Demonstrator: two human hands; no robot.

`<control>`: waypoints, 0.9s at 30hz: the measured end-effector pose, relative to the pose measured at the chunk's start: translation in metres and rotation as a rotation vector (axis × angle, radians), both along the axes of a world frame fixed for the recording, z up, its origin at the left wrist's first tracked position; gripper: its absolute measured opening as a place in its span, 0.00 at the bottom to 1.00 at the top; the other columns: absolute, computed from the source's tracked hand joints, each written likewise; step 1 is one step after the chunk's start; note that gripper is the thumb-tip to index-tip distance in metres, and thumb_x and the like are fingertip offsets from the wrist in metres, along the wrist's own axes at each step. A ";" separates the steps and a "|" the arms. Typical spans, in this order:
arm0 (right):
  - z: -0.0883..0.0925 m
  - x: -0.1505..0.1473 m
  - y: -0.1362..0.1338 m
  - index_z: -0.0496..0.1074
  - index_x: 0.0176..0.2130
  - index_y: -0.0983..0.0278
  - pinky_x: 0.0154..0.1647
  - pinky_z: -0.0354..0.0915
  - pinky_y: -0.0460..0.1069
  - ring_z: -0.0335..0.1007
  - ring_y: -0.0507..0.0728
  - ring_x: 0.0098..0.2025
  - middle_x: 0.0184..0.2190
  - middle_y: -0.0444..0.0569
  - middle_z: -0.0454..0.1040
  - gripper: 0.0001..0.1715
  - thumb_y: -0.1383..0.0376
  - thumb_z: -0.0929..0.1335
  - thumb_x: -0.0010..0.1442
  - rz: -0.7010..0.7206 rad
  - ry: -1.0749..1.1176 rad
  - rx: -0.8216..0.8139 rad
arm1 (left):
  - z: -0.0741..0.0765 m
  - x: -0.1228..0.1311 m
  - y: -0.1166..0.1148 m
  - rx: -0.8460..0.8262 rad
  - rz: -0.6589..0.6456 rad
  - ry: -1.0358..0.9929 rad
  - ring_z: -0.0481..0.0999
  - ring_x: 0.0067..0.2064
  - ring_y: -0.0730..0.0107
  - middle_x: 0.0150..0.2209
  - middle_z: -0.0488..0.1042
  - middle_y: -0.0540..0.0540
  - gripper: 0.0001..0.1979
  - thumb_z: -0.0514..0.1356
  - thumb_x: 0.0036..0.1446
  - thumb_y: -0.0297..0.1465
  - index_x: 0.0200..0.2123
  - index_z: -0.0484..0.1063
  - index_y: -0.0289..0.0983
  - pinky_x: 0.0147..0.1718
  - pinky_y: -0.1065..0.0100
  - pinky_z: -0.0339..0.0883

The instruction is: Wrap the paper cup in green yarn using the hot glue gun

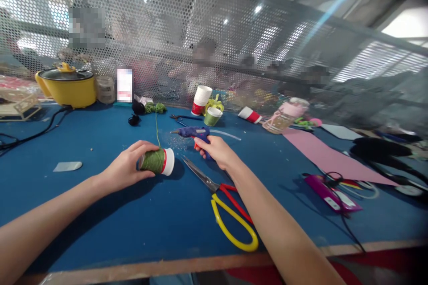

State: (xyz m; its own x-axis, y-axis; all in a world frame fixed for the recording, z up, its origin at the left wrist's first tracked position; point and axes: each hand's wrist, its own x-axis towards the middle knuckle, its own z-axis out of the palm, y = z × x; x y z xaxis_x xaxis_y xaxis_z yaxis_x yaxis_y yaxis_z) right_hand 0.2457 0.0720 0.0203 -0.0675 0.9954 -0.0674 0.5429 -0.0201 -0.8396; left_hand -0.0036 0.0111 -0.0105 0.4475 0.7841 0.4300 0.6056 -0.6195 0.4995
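My left hand (129,167) is wrapped round a paper cup (158,161) lying on its side on the blue table (100,213). The cup is partly wound with green yarn, and a strand of green yarn (156,122) runs from it to the far side. My right hand (216,149) grips the handle of a blue glue gun (193,132), its nozzle pointing left, a short way beyond the cup. Scissors with red and yellow handles (230,213) lie just under my right forearm.
A yellow pot (67,87) and a jar (105,90) stand far left. More cups (202,99) and a pink bottle (284,118) sit ahead by a perforated metal screen. A pink sheet (321,156), cables and a magenta box (329,192) lie to the right.
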 end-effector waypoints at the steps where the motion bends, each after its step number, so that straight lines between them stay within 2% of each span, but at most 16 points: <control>1: -0.003 0.000 0.005 0.64 0.25 0.66 0.19 0.61 0.44 0.61 0.47 0.17 0.21 0.46 0.70 0.12 0.60 0.65 0.54 -0.014 -0.041 0.005 | 0.000 0.000 0.000 0.005 -0.003 0.005 0.67 0.49 0.60 0.47 0.65 0.42 0.22 0.61 0.49 0.32 0.48 0.60 0.38 0.47 0.58 0.63; 5: -0.016 0.001 0.021 0.64 0.21 0.65 0.19 0.59 0.46 0.63 0.51 0.17 0.15 0.45 0.66 0.15 0.59 0.65 0.54 -0.068 -0.213 0.037 | -0.001 0.000 -0.001 0.029 -0.029 0.027 0.66 0.49 0.60 0.48 0.64 0.41 0.22 0.60 0.49 0.31 0.48 0.60 0.38 0.48 0.58 0.63; 8: -0.022 0.003 0.030 0.63 0.17 0.64 0.25 0.59 0.47 0.67 0.55 0.23 0.14 0.47 0.66 0.17 0.59 0.66 0.52 -0.099 -0.378 0.104 | -0.002 0.000 -0.001 0.059 -0.050 0.036 0.66 0.50 0.61 0.48 0.64 0.41 0.23 0.60 0.49 0.29 0.49 0.59 0.38 0.48 0.59 0.63; 10: -0.022 0.002 0.033 0.65 0.17 0.64 0.30 0.59 0.48 0.69 0.58 0.30 0.18 0.50 0.68 0.16 0.61 0.67 0.50 -0.104 -0.467 0.149 | -0.002 0.000 -0.001 0.084 -0.057 0.043 0.65 0.50 0.61 0.48 0.64 0.41 0.22 0.60 0.49 0.28 0.49 0.60 0.38 0.48 0.58 0.64; 13: -0.015 -0.006 0.027 0.69 0.21 0.66 0.37 0.58 0.49 0.67 0.61 0.40 0.28 0.56 0.72 0.10 0.63 0.67 0.50 -0.096 -0.551 0.229 | -0.002 0.000 -0.002 0.124 -0.069 0.069 0.65 0.50 0.60 0.49 0.64 0.40 0.23 0.60 0.49 0.27 0.49 0.60 0.37 0.47 0.58 0.64; 15: -0.006 -0.016 0.018 0.72 0.24 0.66 0.39 0.57 0.50 0.66 0.60 0.41 0.32 0.56 0.73 0.12 0.61 0.66 0.52 -0.042 -0.568 0.270 | -0.001 0.001 -0.003 0.151 -0.086 0.088 0.65 0.50 0.60 0.49 0.64 0.40 0.23 0.59 0.50 0.26 0.50 0.59 0.38 0.47 0.57 0.64; 17: 0.002 -0.027 0.008 0.73 0.25 0.64 0.37 0.59 0.48 0.68 0.57 0.36 0.29 0.52 0.74 0.20 0.53 0.63 0.55 0.103 -0.528 0.247 | 0.000 0.001 -0.004 0.180 -0.112 0.100 0.65 0.50 0.59 0.49 0.64 0.40 0.23 0.59 0.50 0.25 0.50 0.58 0.38 0.47 0.57 0.64; 18: 0.006 -0.033 0.002 0.74 0.26 0.65 0.36 0.59 0.48 0.68 0.56 0.34 0.28 0.51 0.74 0.25 0.50 0.60 0.57 0.228 -0.457 0.194 | 0.000 0.002 -0.005 0.194 -0.128 0.106 0.65 0.50 0.59 0.50 0.63 0.40 0.24 0.59 0.50 0.25 0.51 0.58 0.39 0.47 0.56 0.64; 21: 0.011 -0.049 -0.009 0.75 0.27 0.65 0.38 0.60 0.49 0.69 0.55 0.34 0.28 0.50 0.75 0.34 0.45 0.55 0.57 0.450 -0.224 0.014 | 0.001 0.005 -0.010 0.224 -0.174 0.120 0.63 0.52 0.59 0.51 0.61 0.40 0.25 0.59 0.51 0.23 0.52 0.57 0.40 0.48 0.56 0.63; 23: 0.010 -0.055 -0.013 0.75 0.26 0.66 0.39 0.60 0.49 0.68 0.55 0.34 0.28 0.50 0.75 0.33 0.43 0.57 0.54 0.496 -0.060 -0.086 | 0.001 0.006 -0.012 0.222 -0.188 0.120 0.62 0.53 0.58 0.52 0.58 0.39 0.26 0.58 0.51 0.23 0.52 0.57 0.40 0.49 0.57 0.63; 27: 0.005 -0.061 -0.017 0.74 0.30 0.65 0.33 0.61 0.47 0.66 0.51 0.29 0.26 0.46 0.73 0.22 0.49 0.68 0.47 0.506 0.253 -0.167 | -0.002 0.006 -0.014 0.202 -0.186 0.107 0.62 0.52 0.59 0.50 0.56 0.40 0.26 0.59 0.50 0.23 0.53 0.57 0.42 0.48 0.58 0.64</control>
